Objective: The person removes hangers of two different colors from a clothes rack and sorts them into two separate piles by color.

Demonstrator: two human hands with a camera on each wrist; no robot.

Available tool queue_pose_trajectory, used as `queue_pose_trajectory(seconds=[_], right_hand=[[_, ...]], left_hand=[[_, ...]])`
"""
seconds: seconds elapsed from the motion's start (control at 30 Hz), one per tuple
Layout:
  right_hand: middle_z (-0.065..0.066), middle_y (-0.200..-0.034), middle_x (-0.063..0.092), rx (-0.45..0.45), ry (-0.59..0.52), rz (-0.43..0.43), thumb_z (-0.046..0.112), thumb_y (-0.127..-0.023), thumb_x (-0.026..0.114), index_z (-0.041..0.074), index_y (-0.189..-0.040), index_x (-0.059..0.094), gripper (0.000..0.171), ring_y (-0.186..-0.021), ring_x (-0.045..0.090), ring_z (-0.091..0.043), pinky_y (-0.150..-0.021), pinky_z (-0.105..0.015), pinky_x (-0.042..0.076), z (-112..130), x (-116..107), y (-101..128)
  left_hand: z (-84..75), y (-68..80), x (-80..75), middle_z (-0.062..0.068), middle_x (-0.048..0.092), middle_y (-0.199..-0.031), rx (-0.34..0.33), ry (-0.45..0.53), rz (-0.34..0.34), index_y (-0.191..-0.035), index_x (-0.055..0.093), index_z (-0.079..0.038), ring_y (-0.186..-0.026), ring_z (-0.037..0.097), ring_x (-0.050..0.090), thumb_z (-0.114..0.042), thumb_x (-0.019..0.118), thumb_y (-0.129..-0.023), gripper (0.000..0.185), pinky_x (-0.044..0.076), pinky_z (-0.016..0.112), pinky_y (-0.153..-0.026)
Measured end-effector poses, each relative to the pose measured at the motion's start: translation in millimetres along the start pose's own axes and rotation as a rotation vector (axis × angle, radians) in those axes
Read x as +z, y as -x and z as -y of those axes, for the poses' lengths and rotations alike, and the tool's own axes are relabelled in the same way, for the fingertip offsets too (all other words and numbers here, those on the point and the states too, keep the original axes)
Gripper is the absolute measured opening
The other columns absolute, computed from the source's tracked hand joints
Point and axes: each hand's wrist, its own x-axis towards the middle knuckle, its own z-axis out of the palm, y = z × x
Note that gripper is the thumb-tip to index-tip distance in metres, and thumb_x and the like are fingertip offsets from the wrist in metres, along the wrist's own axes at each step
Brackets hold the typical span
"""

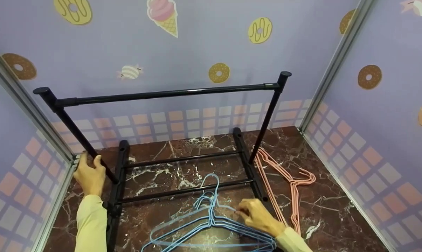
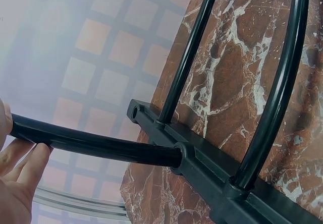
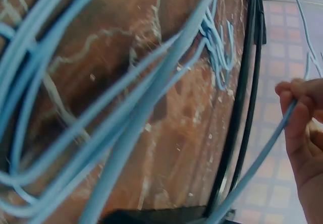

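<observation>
We grip rack upright point(image 1: 78, 137) with left hand point(image 1: 89, 174); right hand point(image 1: 258, 215) pinches one blue hanger point(image 1: 211, 224) at lower centre; rail point(image 1: 168, 92) bare, nothing hung yet.

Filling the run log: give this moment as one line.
left hand: grips rack upright | right hand: pinches blue hanger | pink hangers: on floor
</observation>
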Motion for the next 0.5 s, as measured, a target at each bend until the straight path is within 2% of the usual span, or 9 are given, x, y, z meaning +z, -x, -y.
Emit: queue_pose_trajectory(seconds=[0.13,0.23,0.37,0.5], right_hand=[[0.001,-0.071,0.068,0.021,-0.055,0.103,0.001,-0.080,0.076,0.006,-0.079,0.074,0.006,-0.063,0.050,0.006,-0.057,-0.007,0.040,2.0,5.3,7.6],[0.002,-0.070,0.068,0.037,-0.081,0.146,0.002,-0.081,0.075,0.008,-0.077,0.072,0.008,-0.062,0.047,0.007,-0.057,-0.005,0.037,2.5,8.8,12.5],[0.004,-0.066,0.064,0.049,-0.091,0.158,0.001,-0.079,0.075,0.009,-0.072,0.070,0.011,-0.061,0.042,0.009,-0.055,-0.003,0.032,1.5,15.4,18.5],[0.005,-0.065,0.063,0.029,-0.054,0.121,0.001,-0.076,0.078,0.011,-0.070,0.070,0.013,-0.060,0.044,0.009,-0.055,-0.003,0.034,-1.4,24.1,23.6]], left_hand=[[-0.4,0.5,1.2,0.033,0.060,-0.132,-0.011,-0.001,0.011,-0.140,0.055,-0.004,-0.113,0.065,0.045,-0.023,0.059,-0.101,0.043,0.029,0.067,-0.106],[-0.7,0.7,1.6,0.032,0.060,-0.133,-0.012,-0.005,0.012,-0.140,0.056,-0.005,-0.114,0.066,0.045,-0.024,0.059,-0.101,0.043,0.030,0.067,-0.106],[-0.7,0.8,1.0,0.031,0.061,-0.132,-0.008,-0.003,0.007,-0.139,0.057,-0.005,-0.113,0.065,0.045,-0.024,0.059,-0.101,0.042,0.030,0.066,-0.106],[-0.5,0.9,-0.2,0.031,0.061,-0.133,-0.010,-0.005,0.003,-0.138,0.056,-0.005,-0.114,0.065,0.045,-0.023,0.060,-0.101,0.042,0.031,0.066,-0.106]])
